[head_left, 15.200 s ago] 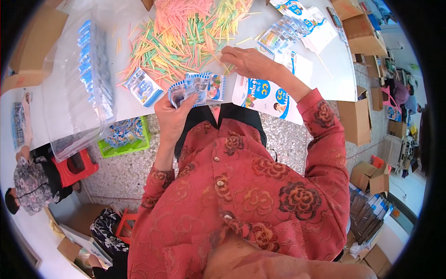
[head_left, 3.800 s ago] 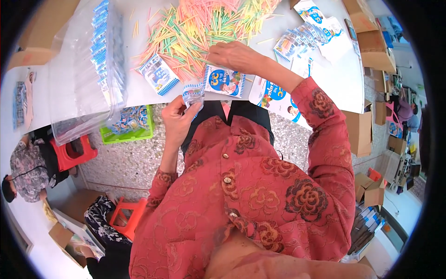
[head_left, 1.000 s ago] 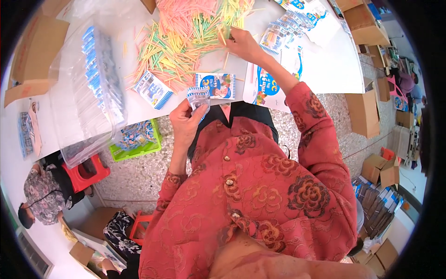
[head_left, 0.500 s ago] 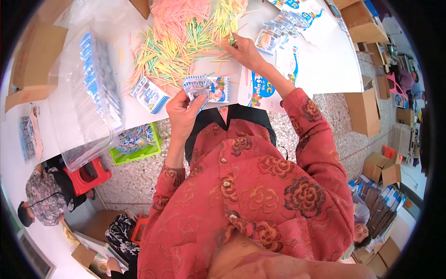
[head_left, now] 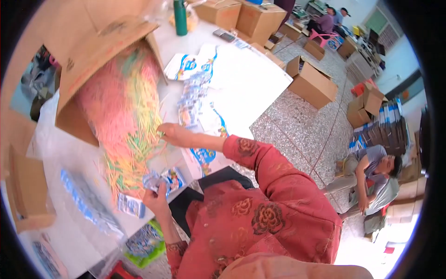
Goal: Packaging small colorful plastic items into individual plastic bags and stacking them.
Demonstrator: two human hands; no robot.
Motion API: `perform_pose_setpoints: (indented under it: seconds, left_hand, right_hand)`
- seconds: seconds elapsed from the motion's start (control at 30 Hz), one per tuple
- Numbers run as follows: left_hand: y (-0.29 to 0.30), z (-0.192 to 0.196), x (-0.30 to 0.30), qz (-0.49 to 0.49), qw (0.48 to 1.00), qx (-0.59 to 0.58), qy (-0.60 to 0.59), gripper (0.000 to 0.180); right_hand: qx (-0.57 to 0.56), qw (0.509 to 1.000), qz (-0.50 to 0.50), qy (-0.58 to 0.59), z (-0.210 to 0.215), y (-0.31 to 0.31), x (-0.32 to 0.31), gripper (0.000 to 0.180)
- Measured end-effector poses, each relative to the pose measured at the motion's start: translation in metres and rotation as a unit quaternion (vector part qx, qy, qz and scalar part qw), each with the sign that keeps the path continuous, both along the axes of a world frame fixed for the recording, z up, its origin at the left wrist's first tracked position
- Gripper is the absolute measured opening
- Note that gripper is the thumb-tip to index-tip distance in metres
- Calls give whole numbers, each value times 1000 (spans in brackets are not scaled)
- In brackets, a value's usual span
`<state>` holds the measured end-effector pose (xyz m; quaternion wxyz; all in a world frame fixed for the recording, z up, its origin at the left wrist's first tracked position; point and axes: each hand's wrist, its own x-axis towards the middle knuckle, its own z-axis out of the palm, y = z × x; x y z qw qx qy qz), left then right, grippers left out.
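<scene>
My left hand (head_left: 157,199) is closed on a small blue-and-white printed packet (head_left: 152,179), held by the table's near edge. Beside it a second printed packet (head_left: 174,179) lies on the table, and another packet (head_left: 131,205) is to the left. My right hand (head_left: 177,136) reaches to the right edge of a heap of thin pink, yellow and green sticks (head_left: 132,144). Its fingers are pinched together around a few sticks, though blur hides how many. The heap spills out of a large cardboard box (head_left: 104,51) lying on its side.
Right of the heap lie a row of packets (head_left: 193,95) and printed sheets (head_left: 204,160). A clear bag of packets (head_left: 88,204) is at left, a green basket (head_left: 145,244) below the table. A green bottle (head_left: 180,18) stands behind. A person (head_left: 371,179) sits at right.
My view has swung round and tilted, bringing the whole box and the seated person in. The left hand still holds the packet; the right hand stays at the heap's edge.
</scene>
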<state>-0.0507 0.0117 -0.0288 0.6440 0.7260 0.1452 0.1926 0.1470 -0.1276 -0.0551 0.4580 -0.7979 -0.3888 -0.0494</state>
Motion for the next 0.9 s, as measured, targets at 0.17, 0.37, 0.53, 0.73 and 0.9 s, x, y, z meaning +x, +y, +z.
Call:
perform_pose_setpoints:
  seconds: [0.17,0.37,0.53,0.73,0.9]
  left_hand:
    - [-2,5,0,-17,997,-68,-17,13]
    - [-2,19,3,-25,999,11,27,17]
    - [-13,33,8,-40,999,-9,3,9]
    - [-13,18,16,-55,995,-71,-49,5]
    - [-18,28,18,-59,993,-91,-49,6]
  right_hand:
    - [-47,997,5,-55,-7,-7,-5,25]
    - [-2,998,-33,-53,-42,3,15,21]
    - [-29,997,-49,53,47,-24,19,22]
    - [97,946,124,283,136,-24,-45,18]
    - [32,940,170,294,150,-25,-65,13]
